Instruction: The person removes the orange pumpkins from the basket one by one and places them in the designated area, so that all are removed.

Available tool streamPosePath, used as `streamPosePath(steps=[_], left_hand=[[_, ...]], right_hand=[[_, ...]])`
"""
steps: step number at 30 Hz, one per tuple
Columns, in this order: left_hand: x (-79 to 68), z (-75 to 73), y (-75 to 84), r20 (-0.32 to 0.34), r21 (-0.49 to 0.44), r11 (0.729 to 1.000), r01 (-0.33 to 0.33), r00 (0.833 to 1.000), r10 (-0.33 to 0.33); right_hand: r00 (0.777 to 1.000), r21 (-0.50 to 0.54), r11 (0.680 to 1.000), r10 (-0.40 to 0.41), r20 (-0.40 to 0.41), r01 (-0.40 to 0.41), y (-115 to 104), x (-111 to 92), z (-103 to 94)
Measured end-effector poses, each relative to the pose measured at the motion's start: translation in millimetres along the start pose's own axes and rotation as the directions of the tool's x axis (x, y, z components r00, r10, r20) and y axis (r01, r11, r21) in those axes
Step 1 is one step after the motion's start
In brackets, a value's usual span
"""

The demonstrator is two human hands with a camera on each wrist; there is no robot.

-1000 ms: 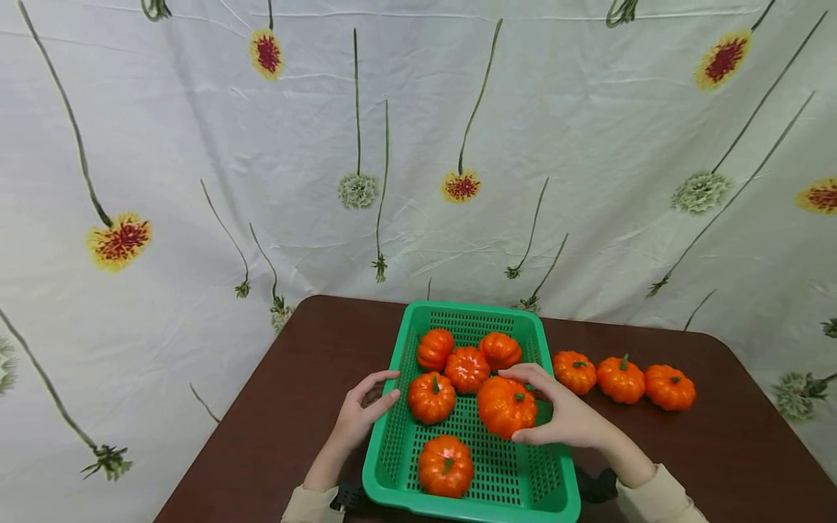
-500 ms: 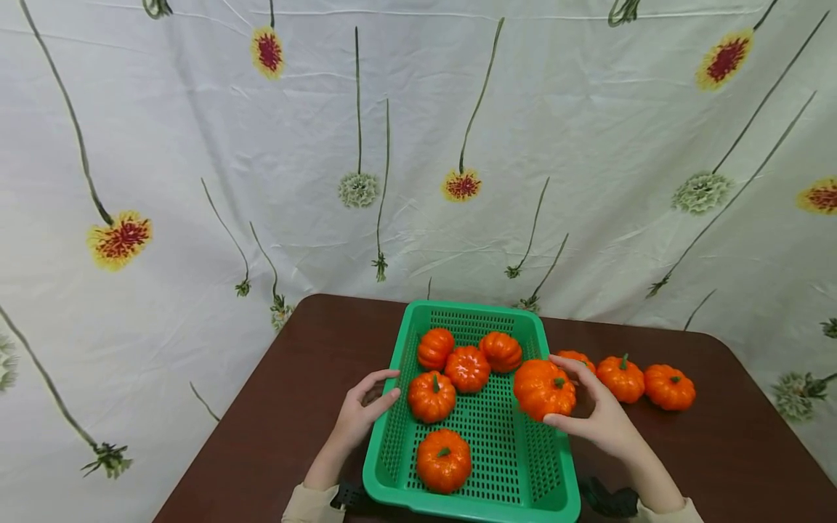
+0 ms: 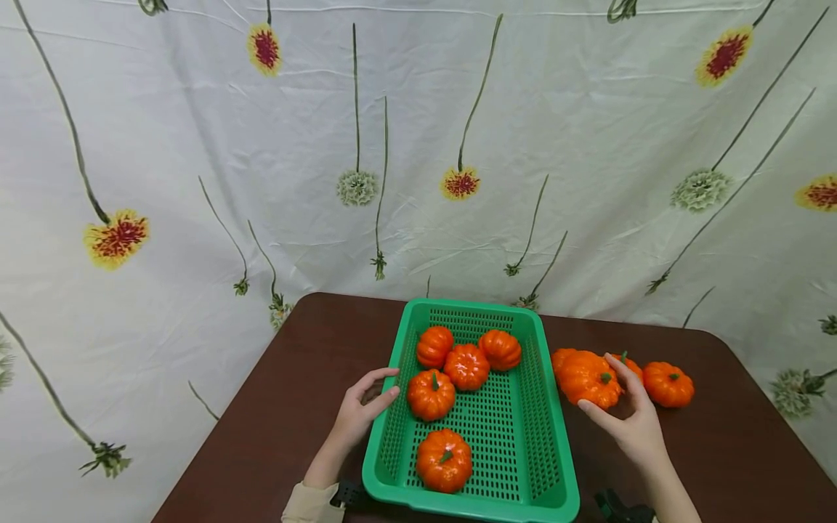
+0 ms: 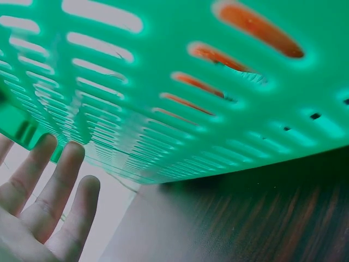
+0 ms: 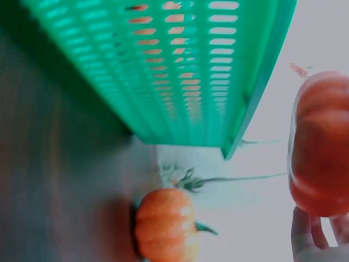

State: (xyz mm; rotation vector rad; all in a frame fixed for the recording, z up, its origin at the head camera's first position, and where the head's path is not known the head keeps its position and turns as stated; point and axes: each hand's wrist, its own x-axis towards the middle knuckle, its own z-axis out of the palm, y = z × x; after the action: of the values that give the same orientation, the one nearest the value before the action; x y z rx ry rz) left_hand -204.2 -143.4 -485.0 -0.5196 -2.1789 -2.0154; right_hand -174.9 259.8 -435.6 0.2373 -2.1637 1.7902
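My right hand [image 3: 633,428] holds a small orange pumpkin [image 3: 588,379] between thumb and fingers, to the right of the green plastic basket [image 3: 471,506]. In the right wrist view this held pumpkin [image 5: 322,147] is up at the right side, higher than a pumpkin [image 5: 166,226] standing on the table. At the basket's left rim, my left hand [image 3: 358,410] has its fingertips right at the edge. The left wrist view shows its fingers [image 4: 71,174] extended beside the slotted wall. Several pumpkins lie in the basket, one near pumpkin [image 3: 444,460] apart from the back group [image 3: 467,367].
On the brown table [image 3: 314,356], right of the basket, stands a row of pumpkins. The held pumpkin and hand partly cover two of them; the rightmost pumpkin [image 3: 668,385] shows whole. A flower-printed cloth [image 3: 418,145] hangs behind the table.
My right hand has carried its pumpkin rightward from over the basket, across the right rim, to in front of the row. The near pumpkin in the basket shifted slightly. The left hand stayed put.
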Motion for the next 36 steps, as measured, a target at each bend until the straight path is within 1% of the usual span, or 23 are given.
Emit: streamPosePath(steps=[4,8,11,16,18,23,30,36], left_hand=[[-0.3,0.6,1.8,-0.003,-0.003,1.000,0.004,1.000,-0.004],[-0.6,0.9,3.5,-0.003,-0.008,1.000,0.005,1.000,-0.005],[-0.8,0.7,3.7,-0.006,-0.008,1.000,0.011,1.000,-0.011],[0.0,0.2,1.1,-0.006,-0.006,1.000,0.012,1.000,-0.012],[-0.1,0.3,0.7,-0.005,-0.001,1.000,0.015,1.000,-0.015],[-0.9,0.5,-0.1,-0.007,0.010,1.000,0.021,1.000,-0.021],[-0.8,0.1,-1.0,-0.003,0.001,1.000,0.013,1.000,-0.013],[-0.9,0.2,-1.4,-0.005,0.014,1.000,0.006,1.000,-0.006]], right_hand=[[0.991,-0.111,0.989,0.082,-0.105,-0.093,8.7,-3.1,-2.6],[0.977,-0.196,0.966,0.139,-0.160,-0.170,19.6,-6.1,-5.0],[0.969,-0.229,0.948,0.189,-0.158,-0.222,27.3,-7.2,-6.7],[0.956,-0.267,0.918,0.277,-0.100,-0.294,39.3,-8.0,-10.6],[0.954,-0.276,0.913,0.287,-0.087,-0.299,44.9,-8.9,-11.5],[0.957,-0.281,0.915,0.279,-0.074,-0.289,56.0,-11.6,-12.3],[0.960,-0.273,0.921,0.281,-0.023,-0.276,66.2,-13.4,-12.8],[0.955,-0.275,0.919,0.296,0.003,-0.283,71.4,-13.1,-13.1]])
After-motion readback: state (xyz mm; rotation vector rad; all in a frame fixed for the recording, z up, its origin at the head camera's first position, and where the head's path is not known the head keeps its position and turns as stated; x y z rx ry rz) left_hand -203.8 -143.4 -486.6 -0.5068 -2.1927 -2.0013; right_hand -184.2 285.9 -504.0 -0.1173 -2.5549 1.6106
